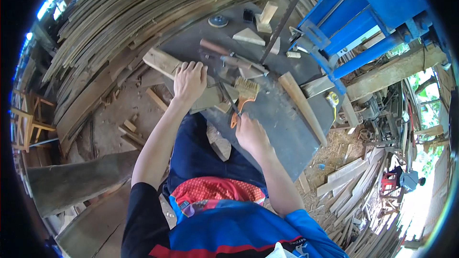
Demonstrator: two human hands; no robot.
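Observation:
My left hand lies over a pale wooden block, its fingers bent round the block's end at the table's near left edge. In my closed right hand is the end of a long, thin, dark metal tool, whose narrow shaft points up and left toward the wood pieces; its exact kind is unclear. Right beside that tool, a wide paintbrush with pale bristles and an orange handle rests on the dark table. A flat board piece sits below my left hand.
On the table are a wooden-handled tool, a tapered wooden leg, a round dark disc and wood offcuts. A yellow tape measure is at the right edge. Blue machinery stands far right; stacked planks line the left.

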